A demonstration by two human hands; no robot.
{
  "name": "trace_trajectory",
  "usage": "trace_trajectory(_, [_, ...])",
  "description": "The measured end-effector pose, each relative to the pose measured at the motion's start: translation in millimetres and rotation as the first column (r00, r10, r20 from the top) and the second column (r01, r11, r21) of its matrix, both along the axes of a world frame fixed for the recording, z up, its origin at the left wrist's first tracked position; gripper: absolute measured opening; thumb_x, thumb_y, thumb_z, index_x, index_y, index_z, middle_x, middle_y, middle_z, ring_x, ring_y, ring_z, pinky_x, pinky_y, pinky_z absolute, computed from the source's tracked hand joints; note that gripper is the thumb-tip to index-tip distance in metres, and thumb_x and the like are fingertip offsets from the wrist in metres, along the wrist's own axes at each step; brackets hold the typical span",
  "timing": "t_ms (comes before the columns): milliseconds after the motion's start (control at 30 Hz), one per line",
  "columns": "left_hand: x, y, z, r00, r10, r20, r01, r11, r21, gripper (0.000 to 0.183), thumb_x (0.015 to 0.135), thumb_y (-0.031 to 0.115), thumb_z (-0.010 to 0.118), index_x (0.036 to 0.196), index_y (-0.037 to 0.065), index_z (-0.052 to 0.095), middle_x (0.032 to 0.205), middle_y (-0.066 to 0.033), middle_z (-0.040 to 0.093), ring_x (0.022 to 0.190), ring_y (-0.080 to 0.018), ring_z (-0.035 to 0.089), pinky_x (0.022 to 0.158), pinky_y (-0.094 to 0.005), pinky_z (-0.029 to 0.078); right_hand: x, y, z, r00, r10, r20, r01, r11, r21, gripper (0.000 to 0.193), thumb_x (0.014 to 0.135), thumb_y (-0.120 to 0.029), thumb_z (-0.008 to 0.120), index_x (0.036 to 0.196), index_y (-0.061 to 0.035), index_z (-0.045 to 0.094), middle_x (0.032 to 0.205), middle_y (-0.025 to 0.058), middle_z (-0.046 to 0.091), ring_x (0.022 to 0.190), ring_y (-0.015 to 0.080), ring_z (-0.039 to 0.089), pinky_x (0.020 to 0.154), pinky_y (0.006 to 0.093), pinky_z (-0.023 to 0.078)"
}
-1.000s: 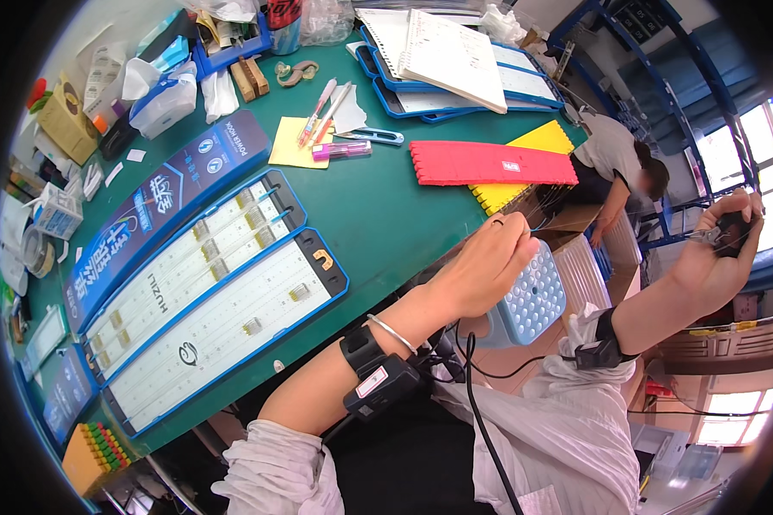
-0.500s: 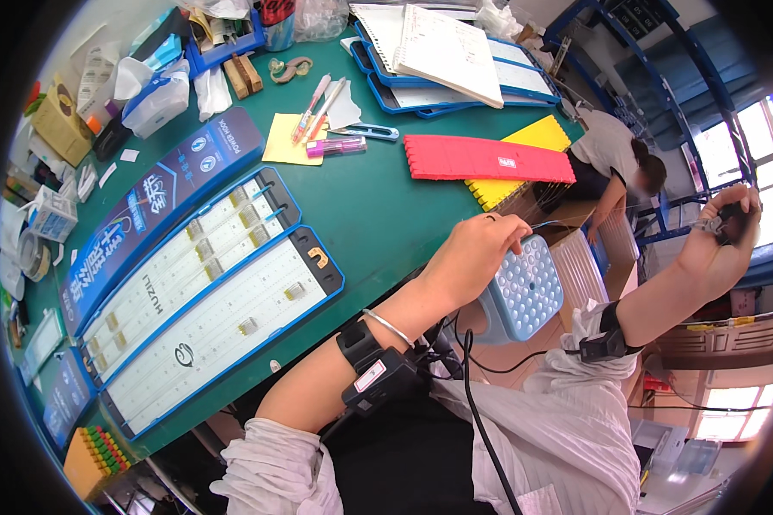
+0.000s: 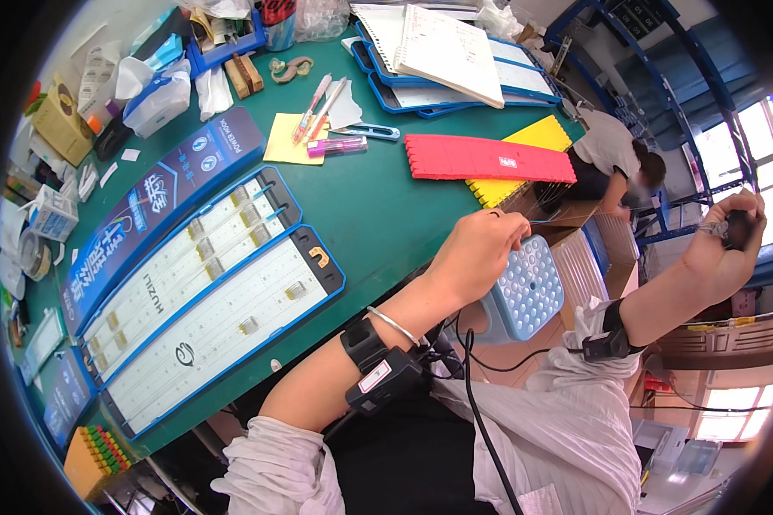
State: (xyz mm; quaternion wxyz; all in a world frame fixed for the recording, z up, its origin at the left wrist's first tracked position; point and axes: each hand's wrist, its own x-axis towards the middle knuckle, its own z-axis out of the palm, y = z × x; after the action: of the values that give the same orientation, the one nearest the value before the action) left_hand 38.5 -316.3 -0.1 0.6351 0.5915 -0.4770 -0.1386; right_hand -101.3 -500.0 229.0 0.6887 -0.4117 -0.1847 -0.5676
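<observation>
My left hand [image 3: 487, 249] is raised beside the bench's right edge, thumb and fingers pinched on a thin line [image 3: 575, 220]. Far to the right, my right hand [image 3: 724, 249] is closed around a small dark, rounded thing [image 3: 737, 230] with a metallic bit at its side; blur hides its kind. Faintly, the line stretches between my two hands. A notched red board [image 3: 481, 160] lies over a notched yellow one [image 3: 537, 137] at the bench edge, with fine strands hanging from their right ends.
On the green bench [image 3: 378, 223] lie long blue-rimmed cases [image 3: 232, 335], a marker [image 3: 337, 147], a cutter [image 3: 369, 131] and notebooks [image 3: 447, 56]. A blue stool [image 3: 528, 287] with a dotted top stands below my left hand. Another person [image 3: 610, 150] bends down behind, near cardboard boxes.
Both hands hold nearly the same places, my left shifting slightly. My right hand has turned a little with the dark thing. The other person's arm has moved slightly.
</observation>
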Motion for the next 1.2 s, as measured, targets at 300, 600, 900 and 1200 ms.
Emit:
trace_trajectory(300, [2,1,-12,1.000,0.016,0.014,-0.017,0.998,0.062,0.014,0.091,0.000,0.051,0.097,0.001,0.064,0.081,-0.0110,0.069,0.084,-0.0312,0.066,0.075,-0.0397,0.051,-18,-24,18,0.985,-0.081,0.154,0.090,0.995,-0.049,0.004,0.093,0.009,0.051,0.091,0.0116,0.053,0.086,0.0176,0.056,0.081,0.0254,0.058,0.088,0.0417,0.056])
trace_trajectory(600, [3,21,2,1.000,-0.001,0.029,-0.004,0.988,0.156,0.032,0.092,0.000,0.050,0.125,0.001,0.053,0.106,-0.0155,0.068,0.103,-0.0334,0.062,0.089,-0.0401,0.050,24,33,-13,0.880,-0.415,-0.229,0.374,0.905,-0.203,0.019,0.098,-0.006,0.054,0.104,0.0119,0.057,0.095,0.0175,0.059,0.084,0.0236,0.061,0.087,0.0381,0.056])
trace_trajectory(900, [18,140,41,0.993,0.058,-0.107,-0.073,0.986,-0.147,0.088,0.075,0.006,0.066,0.153,0.004,0.025,0.150,-0.0211,0.034,0.141,-0.0366,0.033,0.110,-0.0421,0.038,85,171,-89,0.669,-0.230,-0.706,-0.294,0.791,-0.536,0.021,0.104,-0.016,0.045,0.094,0.0018,0.046,0.086,0.0138,0.052,0.066,0.0165,0.057,0.057,0.0284,0.053])
trace_trajectory(1200, [-8,293,42,0.858,0.493,0.142,-0.511,0.849,0.138,0.008,0.094,0.007,0.059,0.098,0.003,0.064,0.090,-0.0092,0.066,0.086,-0.0292,0.064,0.077,-0.0380,0.050,136,158,-134,0.857,-0.017,-0.516,-0.310,0.782,-0.541,0.017,0.106,-0.015,0.041,0.098,0.0001,0.042,0.087,0.0115,0.043,0.061,0.0150,0.050,0.052,0.0253,0.052])
